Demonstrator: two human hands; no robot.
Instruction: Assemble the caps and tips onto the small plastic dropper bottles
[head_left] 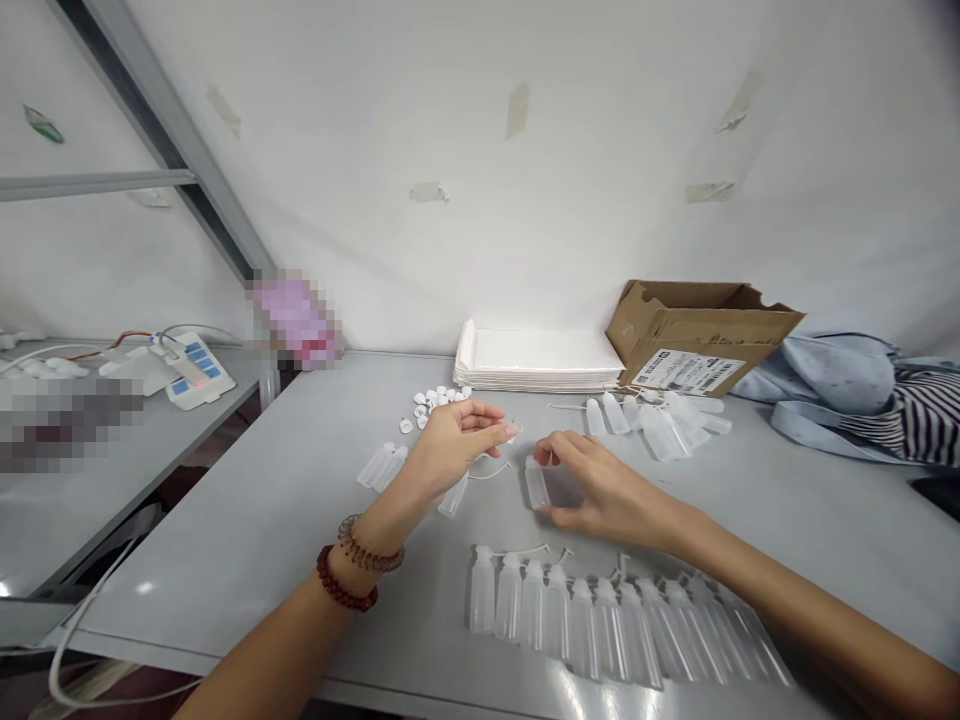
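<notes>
The right hand (589, 482) is curled with its thumb and fingers around a small, translucent white plastic bottle (537, 486), gripping it near its top and bottom just above or on the grey table (225, 550); contact below is unclear. The left hand (459, 432) is half closed, thumb towards the fingers, with a tiny white piece (514, 432) at the thumb tip; how firmly it is held cannot be told. A brown coiled bracelet (369, 552) and a dark red beaded bracelet (343, 583) circle the left wrist.

Another translucent bottle (452, 495) lies partly under the left hand, with a few similar bottles (382, 466) farther left. Nearer the person, a long row of translucent bottles (556, 612) with thin white stems lies side by side.

Beyond the hands are small round white caps (431, 400), a loose heap of translucent bottles (664, 432), a stack of flat white packets (536, 352) and an open brown cardboard box (694, 340).
</notes>
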